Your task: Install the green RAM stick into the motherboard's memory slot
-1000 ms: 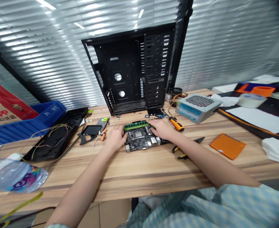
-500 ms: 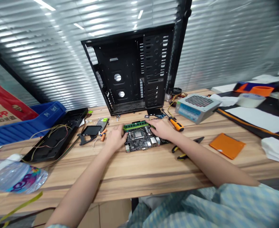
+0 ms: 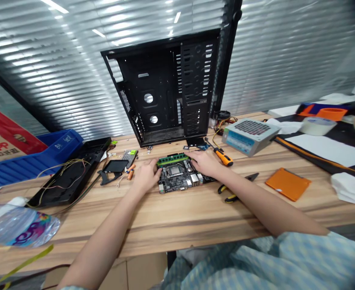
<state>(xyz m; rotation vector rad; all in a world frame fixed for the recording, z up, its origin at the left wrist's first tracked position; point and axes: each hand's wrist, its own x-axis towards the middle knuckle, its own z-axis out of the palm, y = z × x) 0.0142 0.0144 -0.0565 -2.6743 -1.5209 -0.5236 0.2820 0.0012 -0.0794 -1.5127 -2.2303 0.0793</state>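
Lying flat on the desk (image 3: 165, 225), the board (image 3: 180, 183) has a hand at each side, with the green RAM stick (image 3: 173, 159) along its far edge and the chip (image 3: 175, 171) facing up in the middle. Left hand (image 3: 146, 175) is at the left edge, fingers curved near that end of the stick, thumb apart from them. Right hand (image 3: 206, 163) reaches over the far right corner, index fingertip by the stick's other end. Honestly can't tell if either hand is gripping or just resting there.

Big black case (image 3: 165, 80) stands behind the board, open side facing the camera. Screwdriver (image 3: 224, 158) is off to the right, near the power supply (image 3: 250, 136). Pliers (image 3: 231, 198) are partly under the right forearm, orange box (image 3: 288, 184) further right. Bottle (image 3: 26, 227) is on its side, far left.
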